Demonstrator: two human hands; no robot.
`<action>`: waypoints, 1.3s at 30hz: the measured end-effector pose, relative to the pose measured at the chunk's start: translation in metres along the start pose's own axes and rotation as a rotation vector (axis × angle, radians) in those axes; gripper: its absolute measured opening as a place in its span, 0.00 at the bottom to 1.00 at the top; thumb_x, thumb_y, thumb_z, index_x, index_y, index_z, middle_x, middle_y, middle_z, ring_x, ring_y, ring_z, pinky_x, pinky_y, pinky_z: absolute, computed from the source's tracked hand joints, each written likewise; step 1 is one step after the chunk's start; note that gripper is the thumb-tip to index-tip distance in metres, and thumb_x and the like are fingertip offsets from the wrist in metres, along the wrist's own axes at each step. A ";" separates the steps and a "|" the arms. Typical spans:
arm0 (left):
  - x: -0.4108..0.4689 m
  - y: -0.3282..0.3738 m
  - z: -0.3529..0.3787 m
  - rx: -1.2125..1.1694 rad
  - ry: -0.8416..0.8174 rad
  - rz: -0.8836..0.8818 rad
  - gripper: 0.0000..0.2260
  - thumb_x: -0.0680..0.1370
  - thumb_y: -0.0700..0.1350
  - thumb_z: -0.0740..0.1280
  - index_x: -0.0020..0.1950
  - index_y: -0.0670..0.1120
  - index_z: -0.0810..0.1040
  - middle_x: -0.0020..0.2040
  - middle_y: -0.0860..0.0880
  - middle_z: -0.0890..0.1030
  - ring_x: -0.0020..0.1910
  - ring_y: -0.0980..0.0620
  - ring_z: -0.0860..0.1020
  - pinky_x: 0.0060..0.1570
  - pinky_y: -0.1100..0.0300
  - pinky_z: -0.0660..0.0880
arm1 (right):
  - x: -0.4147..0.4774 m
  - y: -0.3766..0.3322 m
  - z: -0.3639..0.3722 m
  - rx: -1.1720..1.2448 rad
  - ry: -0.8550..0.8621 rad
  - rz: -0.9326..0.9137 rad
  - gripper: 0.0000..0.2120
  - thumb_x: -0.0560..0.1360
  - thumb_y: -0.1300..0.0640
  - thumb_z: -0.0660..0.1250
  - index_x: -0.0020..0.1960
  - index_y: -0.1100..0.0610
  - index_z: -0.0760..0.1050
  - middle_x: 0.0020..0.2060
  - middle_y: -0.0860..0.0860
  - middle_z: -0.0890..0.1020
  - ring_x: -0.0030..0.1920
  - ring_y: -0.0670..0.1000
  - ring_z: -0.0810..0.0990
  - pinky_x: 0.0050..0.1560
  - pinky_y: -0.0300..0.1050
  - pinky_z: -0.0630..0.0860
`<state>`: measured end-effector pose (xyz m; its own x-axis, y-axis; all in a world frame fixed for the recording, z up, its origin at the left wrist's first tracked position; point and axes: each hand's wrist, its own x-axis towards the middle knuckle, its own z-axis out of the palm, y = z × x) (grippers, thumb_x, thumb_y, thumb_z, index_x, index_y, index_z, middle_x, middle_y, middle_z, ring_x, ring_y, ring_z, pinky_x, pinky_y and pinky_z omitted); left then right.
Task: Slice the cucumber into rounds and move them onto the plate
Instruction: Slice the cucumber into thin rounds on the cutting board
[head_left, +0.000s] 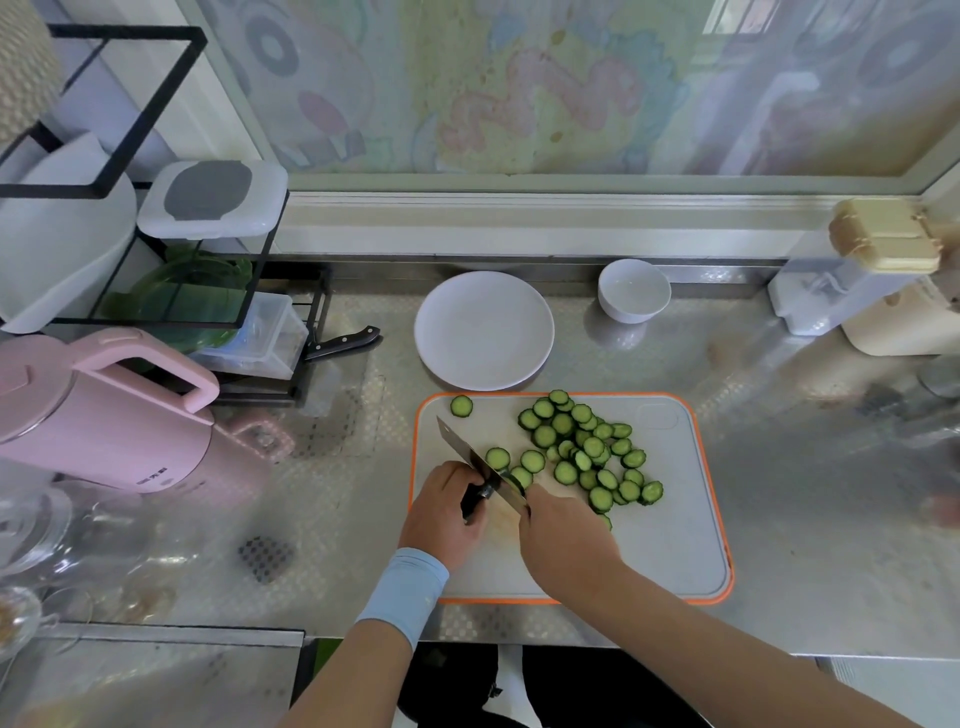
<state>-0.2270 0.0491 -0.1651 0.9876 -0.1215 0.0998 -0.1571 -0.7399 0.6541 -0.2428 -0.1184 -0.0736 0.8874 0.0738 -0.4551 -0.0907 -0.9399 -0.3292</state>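
— Whereabouts of the cucumber?

— Cut into flat rounds, dark ridged skin, pale wet centres, heaped on the far right of the cutting board. One stray round at the far left corner.

— And the board?

— Matte grey, rounded corners, orange rim, on an embossed steel counter. Just behind it, a smooth white round plate, apart from the slices.

— Hands?

— Gripping, with the left hand, the black handle of a broad steel knife. Beside the blade, the right hand, knuckles up, fingers tucked under; impossible to tell whether holding anything.
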 end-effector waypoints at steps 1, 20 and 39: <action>0.000 0.000 0.000 -0.006 0.000 -0.005 0.10 0.71 0.47 0.64 0.49 0.44 0.78 0.48 0.51 0.77 0.48 0.52 0.75 0.47 0.64 0.74 | 0.000 -0.001 -0.001 -0.008 -0.006 0.003 0.06 0.82 0.54 0.54 0.46 0.52 0.64 0.32 0.48 0.69 0.31 0.50 0.68 0.26 0.43 0.61; -0.004 0.001 0.001 -0.043 0.001 -0.037 0.08 0.71 0.40 0.70 0.50 0.46 0.79 0.50 0.53 0.76 0.51 0.54 0.74 0.49 0.69 0.70 | 0.027 -0.004 0.028 0.060 -0.074 0.000 0.06 0.82 0.53 0.53 0.47 0.52 0.63 0.41 0.54 0.79 0.38 0.56 0.73 0.31 0.45 0.64; -0.003 -0.001 0.004 0.009 0.031 -0.041 0.09 0.69 0.39 0.73 0.47 0.45 0.78 0.46 0.51 0.77 0.47 0.54 0.73 0.45 0.69 0.69 | 0.000 -0.003 -0.002 0.021 -0.005 -0.033 0.08 0.82 0.53 0.53 0.45 0.52 0.64 0.32 0.48 0.70 0.31 0.51 0.68 0.26 0.44 0.60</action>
<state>-0.2297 0.0473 -0.1689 0.9928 -0.0709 0.0961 -0.1166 -0.7497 0.6514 -0.2421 -0.1166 -0.0708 0.8877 0.1068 -0.4478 -0.0704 -0.9298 -0.3613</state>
